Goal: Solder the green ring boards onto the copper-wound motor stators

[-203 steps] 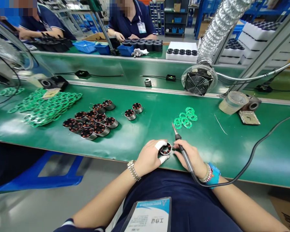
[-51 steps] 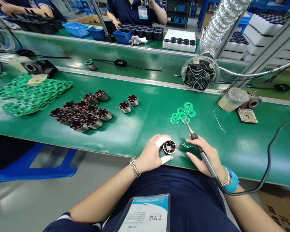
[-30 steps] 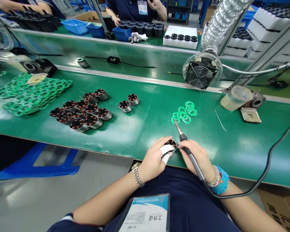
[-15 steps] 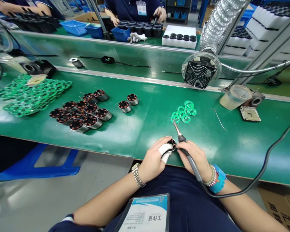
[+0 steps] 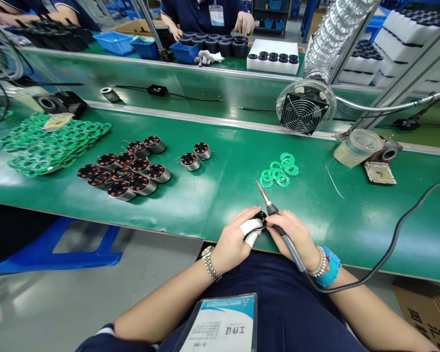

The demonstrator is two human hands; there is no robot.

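Note:
My left hand [image 5: 238, 239], with white covers on two fingers, holds a round motor stator [image 5: 259, 220] near the table's front edge. My right hand [image 5: 295, 237] is closed round a soldering iron [image 5: 288, 242], its tip pointing up and left above the table. The right fingertips touch the stator's right side, and partly hide it. Beyond the iron lie several green ring boards [image 5: 278, 171]. Two more stators [image 5: 190, 161] stand left of centre, and a larger group of stators [image 5: 121, 173] is farther left.
A big pile of green boards [image 5: 55, 142] lies at the left. A fan on a foil duct [image 5: 303, 110] hangs over the table's back edge. At the right are a jar [image 5: 357, 147], a sponge tray [image 5: 380, 173] and the iron's cable. A person [image 5: 205, 19] sits opposite.
The soldering iron's tip has swung slightly left with my right hand. Across the table, the person's hand has moved a little and no longer shows a dark part in it.

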